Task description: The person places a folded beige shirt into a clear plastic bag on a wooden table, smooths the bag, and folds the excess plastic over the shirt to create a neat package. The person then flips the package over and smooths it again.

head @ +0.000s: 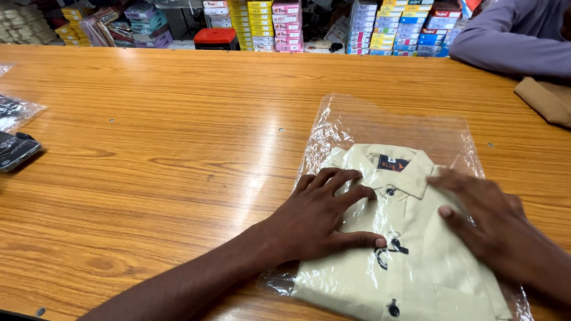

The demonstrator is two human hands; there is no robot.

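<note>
The lower edge of the frame cuts off the bottom of the folded cream cotton shirt with dark buttons (416, 261), and the right forearm leaves the frame at the lower right. The far side of the shirt under the right hand (485, 223) is hidden, and the small dark print near the middle button is hard to make out.

The shirt lies in the lower right part of the frame, on the glossy wooden counter (178, 154), on top of a clear thin plastic bag (386, 125); whether its lower part is inside the bag, I cannot tell. Its collar points to the upper part of the frame and shows a small dark label.

The left hand (324, 217) rests flat on the left half of the shirt, fingers spread and released, grasping nothing. The right hand lies flat on the right half, also released.

The left and middle of the counter give wide room. At the left edge lie dark items in plastic (15, 134). At the upper right a grey sleeve of another person (517, 38) rests near a tan folded cloth (547, 98)
</note>
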